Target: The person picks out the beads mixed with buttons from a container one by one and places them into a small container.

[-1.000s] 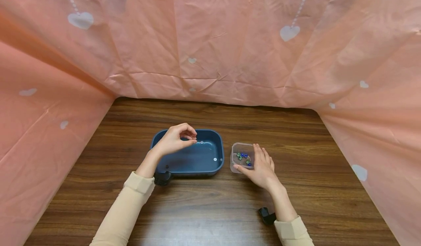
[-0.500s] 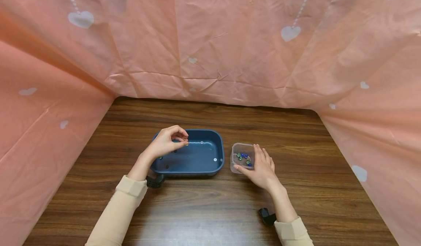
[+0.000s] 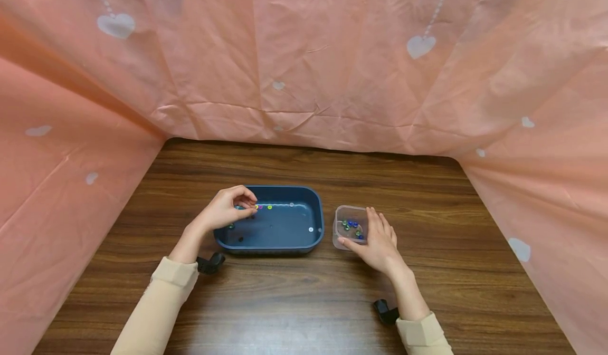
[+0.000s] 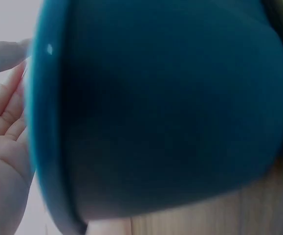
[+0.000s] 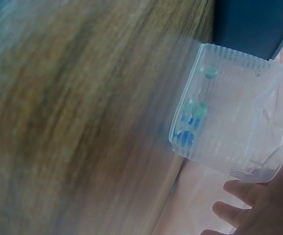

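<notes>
A blue basin (image 3: 280, 233) sits left of a clear plastic container (image 3: 348, 209). Over the basin's left side hovers my left hand (image 3: 225, 207), fingers curved, with a gap between thumb and forefinger and nothing visible in it. Its fingertips are close to a few small round button-like pieces, yellow (image 3: 269, 207) and pink (image 3: 260, 207). In the left wrist view the basin wall hides part of this hand. My right hand (image 3: 379, 243) holds the container by its near and right rims, thumb and fingers on different sides. Green and blue glass marbles (image 5: 194, 108) lie inside the container.
A white round piece (image 3: 311, 229) lies at the basin's right, a dark one (image 3: 240, 239) at its front left. Black wrist cameras (image 3: 211, 263) hang by both wrists. Pink cloth (image 3: 304, 80) walls in the wooden table (image 3: 304, 297) at the back and sides.
My left hand has moved left and slightly down across the basin, uncovering the yellow and pink pieces at the basin's back. My right hand and the container have stayed put.
</notes>
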`<state>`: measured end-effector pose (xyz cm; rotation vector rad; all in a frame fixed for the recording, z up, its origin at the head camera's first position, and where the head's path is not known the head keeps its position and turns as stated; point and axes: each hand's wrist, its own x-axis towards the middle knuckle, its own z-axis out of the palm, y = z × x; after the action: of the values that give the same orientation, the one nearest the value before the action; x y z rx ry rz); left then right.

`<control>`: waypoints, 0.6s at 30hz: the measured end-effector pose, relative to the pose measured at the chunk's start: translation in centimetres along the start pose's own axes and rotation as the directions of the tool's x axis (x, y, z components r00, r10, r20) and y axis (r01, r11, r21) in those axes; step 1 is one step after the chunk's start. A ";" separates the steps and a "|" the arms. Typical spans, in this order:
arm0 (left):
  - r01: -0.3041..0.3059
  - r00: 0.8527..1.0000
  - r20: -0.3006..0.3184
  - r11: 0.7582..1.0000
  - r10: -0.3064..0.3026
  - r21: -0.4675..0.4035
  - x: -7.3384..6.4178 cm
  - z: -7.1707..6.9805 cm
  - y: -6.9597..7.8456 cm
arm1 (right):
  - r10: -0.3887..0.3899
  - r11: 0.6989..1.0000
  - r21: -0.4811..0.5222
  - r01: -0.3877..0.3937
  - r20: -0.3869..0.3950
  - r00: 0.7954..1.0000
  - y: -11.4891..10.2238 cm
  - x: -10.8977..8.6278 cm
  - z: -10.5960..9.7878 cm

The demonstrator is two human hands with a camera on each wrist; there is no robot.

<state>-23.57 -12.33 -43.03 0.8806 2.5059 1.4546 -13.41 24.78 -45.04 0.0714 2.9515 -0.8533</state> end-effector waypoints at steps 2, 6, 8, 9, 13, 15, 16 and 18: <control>0.014 1.000 0.002 1.000 -0.014 -0.011 -0.3 -0.1 -0.4 | -0.002 1.000 -0.003 0.002 0.003 1.000 0.0 0.1 0.0; 0.024 1.000 0.010 0.999 -0.024 -0.025 -0.7 -0.4 -1.1 | -0.003 1.000 -0.008 0.003 0.003 1.000 0.0 0.1 0.0; 0.026 0.999 0.020 1.000 -0.026 -0.011 -0.7 -0.6 -1.4 | -0.004 1.000 -0.008 0.004 0.000 1.000 0.0 0.1 0.0; 0.027 0.999 0.031 1.000 -0.027 -0.003 -0.6 -0.7 -1.6 | -0.004 1.000 -0.007 0.004 -0.002 1.000 0.0 0.0 0.0; 0.028 0.995 0.098 0.999 -0.031 0.025 -0.3 -1.4 -2.2 | -0.009 1.000 -0.004 0.009 -0.007 1.000 0.0 0.0 -0.1; 0.030 0.990 0.134 0.999 -0.034 0.030 -0.1 -1.8 -2.4 | -0.010 1.000 -0.006 0.010 -0.008 1.000 0.0 0.0 -0.2; 0.031 0.988 0.149 0.999 -0.036 0.032 0.0 -1.9 -2.6 | -0.011 1.000 -0.008 0.010 -0.007 1.000 0.0 0.0 -0.2; 0.028 0.984 0.176 0.999 -0.034 0.036 0.0 -2.1 -2.9 | -0.012 1.000 -0.010 0.012 -0.004 1.000 0.0 0.0 -0.2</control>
<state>-25.60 -14.97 -44.26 0.9280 2.4094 1.2682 -13.40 24.88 -44.87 0.0551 2.9628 -0.8411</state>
